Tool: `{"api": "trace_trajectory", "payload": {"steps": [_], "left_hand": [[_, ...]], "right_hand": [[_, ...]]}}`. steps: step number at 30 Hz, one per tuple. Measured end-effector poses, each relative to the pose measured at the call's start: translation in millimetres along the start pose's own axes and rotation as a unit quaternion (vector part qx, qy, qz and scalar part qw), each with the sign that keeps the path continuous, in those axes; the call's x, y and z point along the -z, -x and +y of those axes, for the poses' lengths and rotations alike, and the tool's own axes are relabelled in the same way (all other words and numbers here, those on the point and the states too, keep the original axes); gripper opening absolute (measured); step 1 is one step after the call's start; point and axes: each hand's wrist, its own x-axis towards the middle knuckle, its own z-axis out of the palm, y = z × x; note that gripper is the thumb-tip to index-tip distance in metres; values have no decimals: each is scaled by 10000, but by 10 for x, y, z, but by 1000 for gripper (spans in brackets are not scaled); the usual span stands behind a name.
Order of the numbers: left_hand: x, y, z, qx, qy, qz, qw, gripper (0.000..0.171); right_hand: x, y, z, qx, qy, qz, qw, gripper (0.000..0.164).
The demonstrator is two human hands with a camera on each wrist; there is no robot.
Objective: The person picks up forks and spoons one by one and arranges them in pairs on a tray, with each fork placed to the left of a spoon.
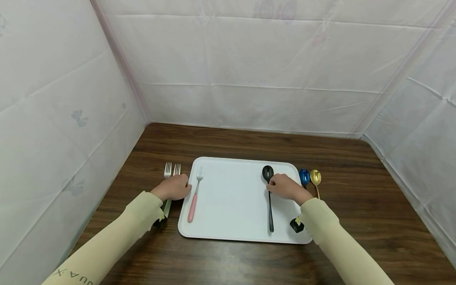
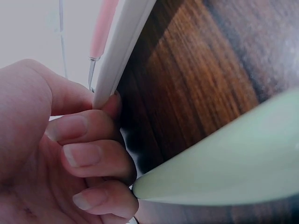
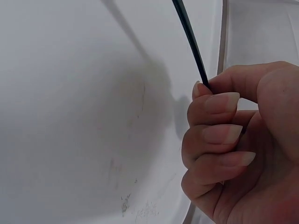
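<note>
A white tray [image 1: 231, 198] lies on the wooden table. My left hand [image 1: 177, 187] grips its left rim; in the left wrist view thumb and index finger pinch that edge, the other fingers curled. Near it on the tray is a fork with a pink handle [image 1: 192, 208]. Over the tray's right part my right hand [image 1: 284, 186] pinches the thin handle of a black spoon [image 1: 268, 173], its bowl pointing away from me. The right wrist view has the black handle [image 3: 191, 39] between thumb and index finger.
Two forks [image 1: 168, 170] lie left of the tray, partly under my left arm; a pale green handle [image 2: 224, 158] shows close by. Right of the tray are a blue spoon [image 1: 304, 177] and a gold spoon [image 1: 315, 177]. White sheeting [image 1: 228, 71] hangs behind the table [image 1: 228, 261].
</note>
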Motion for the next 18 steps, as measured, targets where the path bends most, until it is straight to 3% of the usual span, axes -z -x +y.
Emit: {"api": "trace_trajectory", "payload": {"steps": [18], "left_hand": [[27, 11, 8, 66, -27, -53, 10000, 28]], "right_hand": [[-161, -85, -161, 153, -171, -9, 9997, 22]]}}
